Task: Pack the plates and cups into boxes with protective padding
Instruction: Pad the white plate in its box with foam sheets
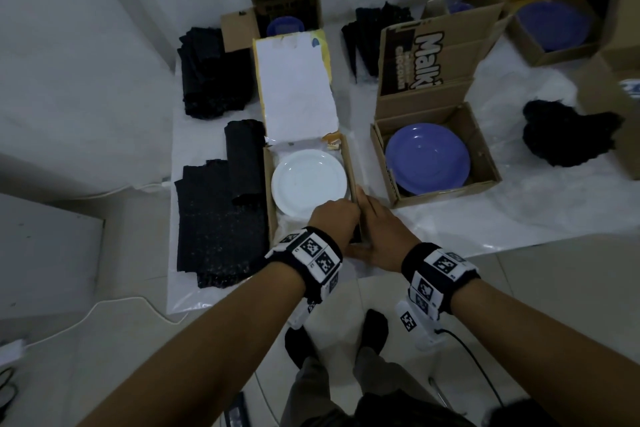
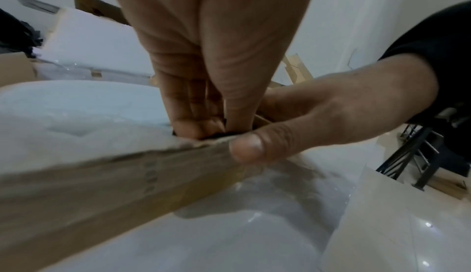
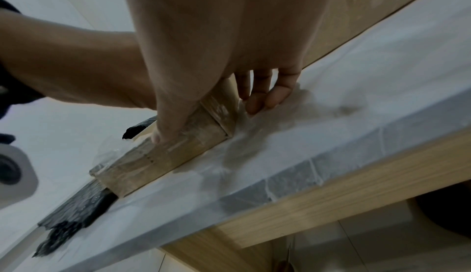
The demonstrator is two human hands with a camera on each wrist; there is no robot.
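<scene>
Your left hand reaches into the near right corner of the cardboard box holding the white plate. The left wrist view shows its fingers curled downward inside the corner, their tips against something dark at the box wall; whether they grip it cannot be told. The plate lies flat in the box, just beyond and to the left of that hand.

Your right hand clasps the same corner from outside. Its thumb presses on the near wall while its fingers lie along the right wall, reaching down to the clear plastic sheet spread under the boxes. The two hands touch across the box edge.

The white-lined box lid stands open on the far side of your hands. Black padding sheets lie flat to the left of your left hand, beside the box, with a rolled sheet resting on them and a further stack beyond.

To the right of your right hand, apart from it, a second open box holds blue plates. A crumpled black wad lies further right. More boxes containing blue plates stand at the far side, near the wall.
</scene>
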